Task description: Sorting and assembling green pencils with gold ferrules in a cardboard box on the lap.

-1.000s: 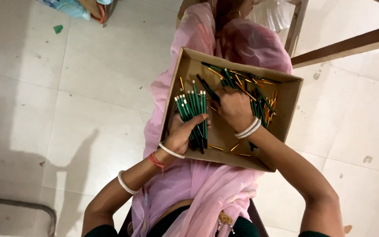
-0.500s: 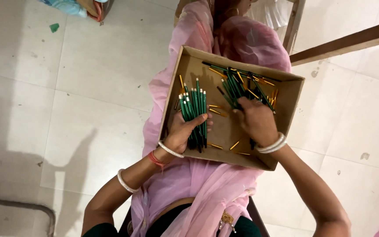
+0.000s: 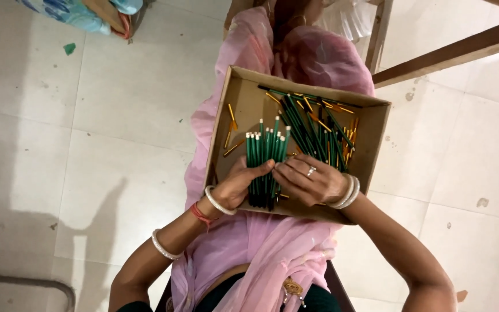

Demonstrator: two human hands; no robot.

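Gripping a bundle of green pencils [image 3: 264,167] in my left hand [image 3: 239,188], I press my right hand [image 3: 310,182] against its right side, fingers closed on it. Both sit in the cardboard box [image 3: 244,104] on my lap. Farther right lies a loose pencil heap [image 3: 319,130], perhaps unsorted.

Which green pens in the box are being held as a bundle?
The upright bunch of green pens at the box's middle, gripped between left hand and right hand. The other green pens lie scattered loose beyond.
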